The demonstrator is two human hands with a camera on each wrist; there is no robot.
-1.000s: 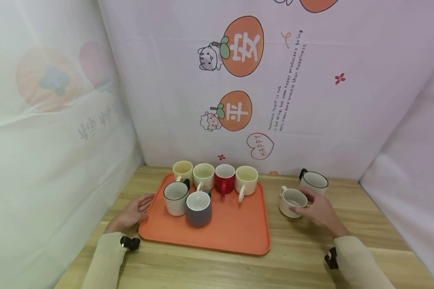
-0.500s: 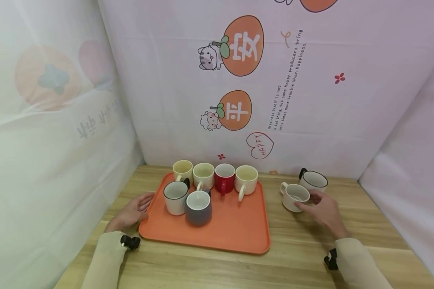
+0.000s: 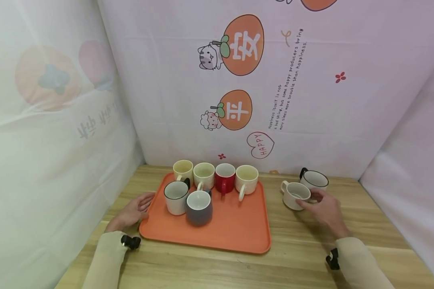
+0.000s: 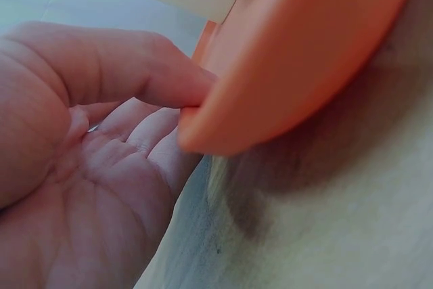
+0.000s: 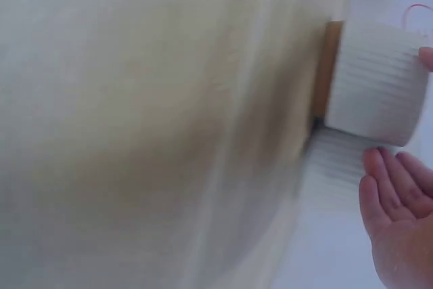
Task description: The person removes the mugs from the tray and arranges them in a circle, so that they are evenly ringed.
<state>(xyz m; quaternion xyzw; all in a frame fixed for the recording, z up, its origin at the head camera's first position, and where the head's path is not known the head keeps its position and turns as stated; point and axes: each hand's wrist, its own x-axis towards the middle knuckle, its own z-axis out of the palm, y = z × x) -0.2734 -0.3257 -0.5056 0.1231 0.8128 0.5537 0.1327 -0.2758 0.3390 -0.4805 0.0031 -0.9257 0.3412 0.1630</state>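
Note:
My left hand (image 3: 132,210) is at the left edge of the orange tray (image 3: 235,237); in the left wrist view its thumb (image 4: 179,86) presses over the rim (image 4: 233,116), with the other fingers beneath the edge. To the right of the tray, my right hand (image 3: 325,210) holds a low off-white mug (image 3: 291,200) by its right side, thumb at the near rim and fingers behind. The right wrist view shows that mug's ribbed wall (image 5: 379,82) and tan base band (image 5: 326,76). Close behind it stands a white mug with black rim and handle (image 3: 314,180).
On the tray, a yellow mug (image 3: 183,169), two cream mugs (image 3: 204,178) and a red mug (image 3: 225,180) line the back. Before them stand a black-rimmed white mug (image 3: 176,202) and a grey mug (image 3: 199,214). Printed cloth (image 3: 311,132) hangs behind the wooden table (image 3: 159,265).
My right hand has shifted the off-white mug a little back and to the right, closer to the black-rimmed mug; over the last half second it barely moves. The left hand and tray stay put.

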